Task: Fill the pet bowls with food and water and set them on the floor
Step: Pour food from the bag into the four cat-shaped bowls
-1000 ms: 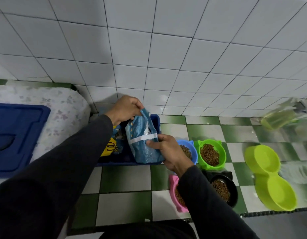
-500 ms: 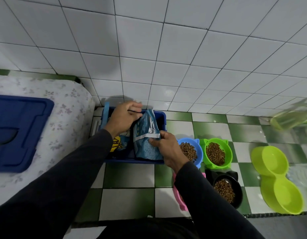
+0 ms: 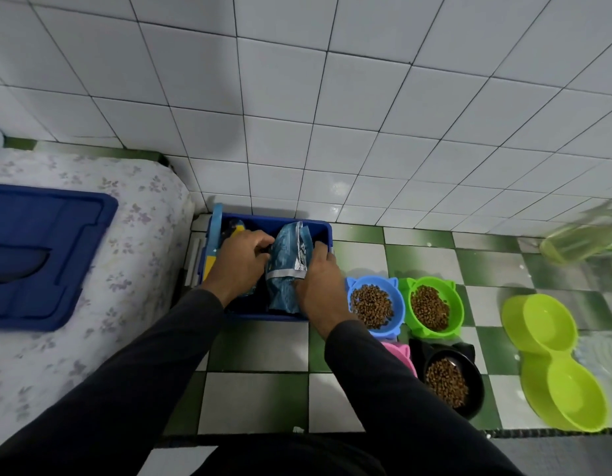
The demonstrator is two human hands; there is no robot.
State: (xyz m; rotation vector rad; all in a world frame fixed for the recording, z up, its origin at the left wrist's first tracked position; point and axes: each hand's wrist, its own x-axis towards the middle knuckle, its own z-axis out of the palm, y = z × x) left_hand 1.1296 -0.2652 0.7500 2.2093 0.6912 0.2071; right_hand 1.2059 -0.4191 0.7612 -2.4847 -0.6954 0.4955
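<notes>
- Mattress (image 3: 74, 338) with floral sheet at 9 o'clock, dark blue lid (image 3: 40, 255) lying on top of it.
- Blue storage bin (image 3: 325, 235) at 12 o'clock of the hands, against the white tiled wall; both hands are inside it.
- Double green bowl (image 3: 555, 359) at 3 o'clock on the checkered floor, both wells with no kibble in them; whether they hold water, can't tell.
- Blue food bag (image 3: 285, 269) upright in the bin, torn silver top open, held between both hands.
- Left hand (image 3: 241, 262): fingers curled against the bag's left side, near the top. Yellow-blue packet (image 3: 237, 230) just behind it.
- Right hand (image 3: 320, 280): fingers curled round the bag's right edge, thumb on the front face.
- Four kibble bowls at 4 o'clock of the bin, on the floor: blue bowl (image 3: 373, 305) and green bowl (image 3: 431, 307) side by side, black bowl (image 3: 450, 379) below them, all with kibble.
- Pink bowl (image 3: 402, 353) mostly hidden by the right sleeve; contents can't tell.
- Blurred green-tinted container (image 3: 579, 240) at 2 o'clock.
</notes>
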